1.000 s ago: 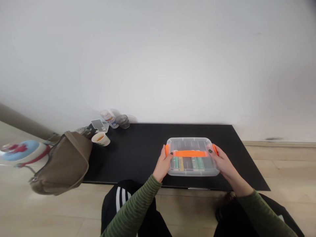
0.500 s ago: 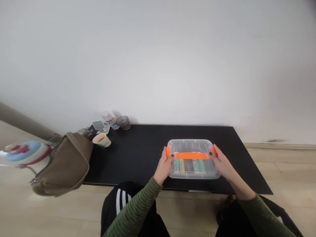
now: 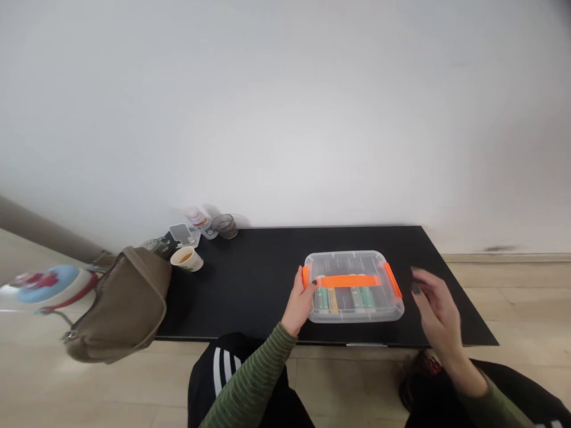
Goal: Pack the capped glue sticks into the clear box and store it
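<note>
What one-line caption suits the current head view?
Left hand holds a clear, lidded box on a black table; the right hand hovers apart from it.

Orange box handle (image 3: 350,281), green striped sleeve (image 3: 254,375), black table (image 3: 245,285)

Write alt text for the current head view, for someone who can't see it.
A left hand grips the left side of a clear box with an orange handle on a black table. The empty right hand hovers to its right, apart from it. Farther left are a paper cup, a glass and a brown bag.
</note>
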Demonstrator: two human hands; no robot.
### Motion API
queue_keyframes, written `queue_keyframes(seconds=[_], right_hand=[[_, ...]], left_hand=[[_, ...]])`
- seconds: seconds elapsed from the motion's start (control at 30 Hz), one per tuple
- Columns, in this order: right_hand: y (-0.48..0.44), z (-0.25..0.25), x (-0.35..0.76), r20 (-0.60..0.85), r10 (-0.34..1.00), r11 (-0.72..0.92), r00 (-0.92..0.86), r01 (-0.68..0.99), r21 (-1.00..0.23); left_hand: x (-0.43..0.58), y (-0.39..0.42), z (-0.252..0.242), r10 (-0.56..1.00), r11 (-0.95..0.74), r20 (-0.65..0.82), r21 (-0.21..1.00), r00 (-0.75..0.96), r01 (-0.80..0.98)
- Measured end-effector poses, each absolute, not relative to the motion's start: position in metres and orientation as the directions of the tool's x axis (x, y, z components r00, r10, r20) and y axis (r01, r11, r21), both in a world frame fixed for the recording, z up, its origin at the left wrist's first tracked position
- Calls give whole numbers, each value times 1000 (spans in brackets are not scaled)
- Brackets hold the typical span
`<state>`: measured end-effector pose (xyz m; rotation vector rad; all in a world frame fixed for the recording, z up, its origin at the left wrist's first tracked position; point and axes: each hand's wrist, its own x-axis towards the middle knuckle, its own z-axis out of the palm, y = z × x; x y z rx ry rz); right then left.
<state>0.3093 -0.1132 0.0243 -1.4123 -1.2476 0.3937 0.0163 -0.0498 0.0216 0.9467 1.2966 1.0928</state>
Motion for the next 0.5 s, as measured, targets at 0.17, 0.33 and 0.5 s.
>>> queue_keyframes(seconds=[0.17,0.33,0.5], right_hand=[[-195,-44,266,215,961,145,173,347,-926],[-205,-140,208,-492,870,-490,30,164,-856],[-184,-186,217,-795,606,-759,34,-276,-590]], left_hand=[[15,-53,16,973,216,-223,971,-53,-102],[16,-53,13,974,207,-217,970,-63,-130],[16,-54,11,978,188,-199,972,-68,-139]])
